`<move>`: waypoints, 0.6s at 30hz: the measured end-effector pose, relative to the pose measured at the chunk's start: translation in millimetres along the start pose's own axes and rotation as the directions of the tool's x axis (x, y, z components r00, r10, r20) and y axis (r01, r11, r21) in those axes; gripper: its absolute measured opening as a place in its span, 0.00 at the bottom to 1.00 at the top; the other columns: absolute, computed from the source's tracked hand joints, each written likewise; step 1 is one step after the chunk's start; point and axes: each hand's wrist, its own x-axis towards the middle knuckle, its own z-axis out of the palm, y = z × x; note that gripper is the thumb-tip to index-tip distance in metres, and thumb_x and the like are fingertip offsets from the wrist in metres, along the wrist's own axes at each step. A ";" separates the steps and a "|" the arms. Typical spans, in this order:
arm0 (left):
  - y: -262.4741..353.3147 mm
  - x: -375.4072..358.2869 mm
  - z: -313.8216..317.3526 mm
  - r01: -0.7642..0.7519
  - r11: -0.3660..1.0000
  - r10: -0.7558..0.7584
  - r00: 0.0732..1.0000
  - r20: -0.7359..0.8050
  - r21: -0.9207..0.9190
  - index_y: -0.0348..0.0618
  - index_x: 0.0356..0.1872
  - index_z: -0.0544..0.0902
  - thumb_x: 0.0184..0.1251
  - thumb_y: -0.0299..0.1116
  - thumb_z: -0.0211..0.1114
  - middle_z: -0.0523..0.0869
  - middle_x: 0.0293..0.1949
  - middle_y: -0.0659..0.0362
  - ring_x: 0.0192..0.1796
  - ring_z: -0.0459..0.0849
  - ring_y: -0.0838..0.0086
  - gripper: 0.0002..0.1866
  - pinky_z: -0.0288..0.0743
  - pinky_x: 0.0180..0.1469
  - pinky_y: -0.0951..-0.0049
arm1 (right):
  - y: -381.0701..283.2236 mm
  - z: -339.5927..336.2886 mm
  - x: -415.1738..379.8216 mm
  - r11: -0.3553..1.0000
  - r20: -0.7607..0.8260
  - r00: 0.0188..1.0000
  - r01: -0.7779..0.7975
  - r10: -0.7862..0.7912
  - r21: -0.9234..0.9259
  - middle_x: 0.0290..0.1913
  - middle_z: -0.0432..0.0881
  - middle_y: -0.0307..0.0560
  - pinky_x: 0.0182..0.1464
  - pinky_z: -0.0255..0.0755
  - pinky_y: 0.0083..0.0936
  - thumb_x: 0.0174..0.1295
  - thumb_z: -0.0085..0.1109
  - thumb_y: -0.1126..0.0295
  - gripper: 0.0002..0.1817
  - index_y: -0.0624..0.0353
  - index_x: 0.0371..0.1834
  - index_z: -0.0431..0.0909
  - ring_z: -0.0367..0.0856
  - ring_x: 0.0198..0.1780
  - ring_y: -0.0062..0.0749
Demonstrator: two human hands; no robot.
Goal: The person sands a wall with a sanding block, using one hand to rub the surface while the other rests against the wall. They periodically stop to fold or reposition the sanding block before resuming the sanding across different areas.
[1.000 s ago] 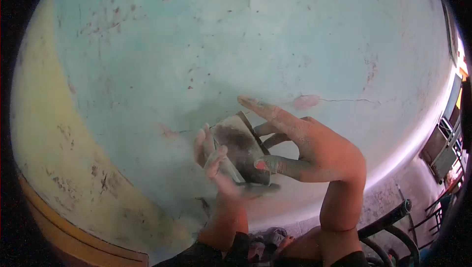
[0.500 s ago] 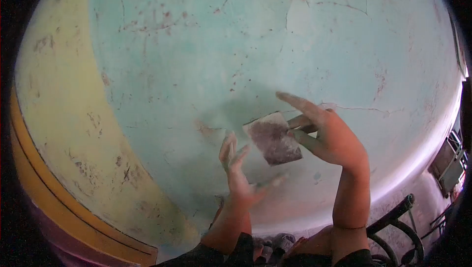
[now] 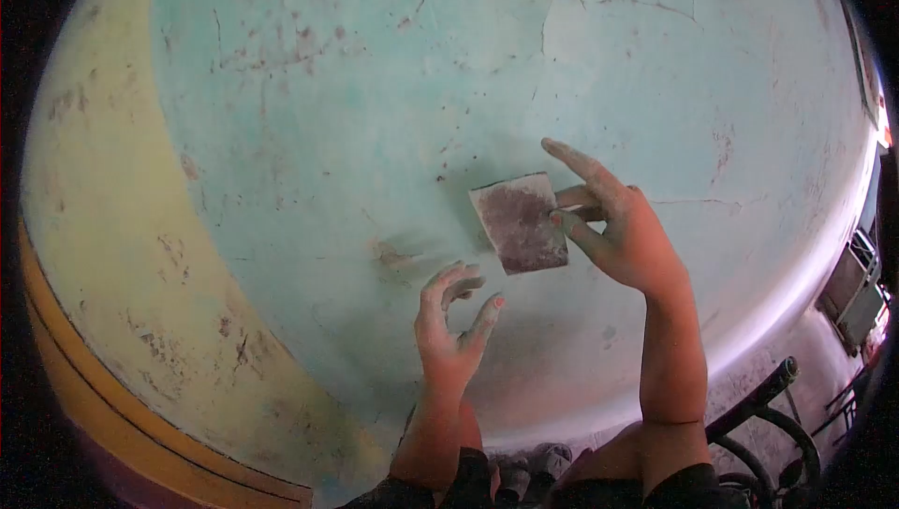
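A worn dark square of what looks like sandpaper (image 3: 521, 226), whitish with dust along its top and left edges, is pinched at its right edge by my right hand (image 3: 623, 233). The thumb and some fingers grip it, while the index finger points up and to the left. Below and left of the square, my left hand (image 3: 453, 326) has its thumb and fingers curved apart with nothing between them. Both hands are dusty. Behind them rises a pale green wall (image 3: 356, 134) with cracks and scuffed patches.
A yellow painted band (image 3: 103, 191) runs down the wall's left side, with an orange ledge (image 3: 140, 425) below. At the lower right is a dark tubular metal frame (image 3: 754, 401). Shoes (image 3: 548, 460) show at the bottom, and more metal items (image 3: 854, 303) at the far right.
My right hand has raised the square slightly, and it now hangs more upright. My left hand has turned, its thumb swinging upward and its fingers curling. The view has shifted slightly.
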 end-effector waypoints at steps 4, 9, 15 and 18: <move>1.2 1.2 -0.1 0.038 0.999 -0.038 0.999 -0.009 -0.031 0.41 0.60 0.71 0.58 0.24 0.74 0.82 0.54 0.52 0.51 0.84 0.68 0.29 0.76 0.52 0.68 | 2.0 2.8 0.5 0.999 -0.076 0.996 0.036 -0.036 -0.001 0.53 0.83 0.57 0.55 0.82 0.37 0.56 0.59 0.85 0.40 0.50 0.75 0.61 0.86 0.51 0.43; -0.5 -1.1 -0.8 0.160 0.987 -0.159 0.987 -0.028 0.011 0.41 0.57 0.76 0.63 0.27 0.71 0.83 0.53 0.56 0.45 0.82 0.75 0.22 0.74 0.49 0.72 | -3.5 -1.0 -4.1 0.999 -0.051 0.997 -0.052 0.053 0.010 0.63 0.77 0.55 0.55 0.82 0.35 0.58 0.59 0.86 0.39 0.52 0.74 0.61 0.86 0.52 0.42; 12.1 2.2 22.2 0.204 0.967 -0.222 0.968 -0.116 -0.150 0.39 0.56 0.76 0.66 0.27 0.69 0.83 0.47 0.57 0.37 0.77 0.79 0.19 0.72 0.41 0.77 | -1.9 -11.2 -11.1 0.996 -0.093 0.991 -0.090 0.091 0.020 0.64 0.77 0.49 0.54 0.83 0.32 0.58 0.58 0.88 0.38 0.54 0.74 0.62 0.86 0.50 0.36; -1.8 -5.5 39.2 0.207 0.956 -0.224 0.973 -0.063 -0.207 0.42 0.56 0.78 0.67 0.35 0.69 0.82 0.44 0.61 0.43 0.78 0.78 0.19 0.73 0.48 0.76 | 3.0 -16.1 -12.8 0.996 -0.092 0.992 -0.088 0.090 0.017 0.63 0.78 0.48 0.53 0.83 0.31 0.57 0.58 0.88 0.37 0.55 0.73 0.64 0.86 0.50 0.35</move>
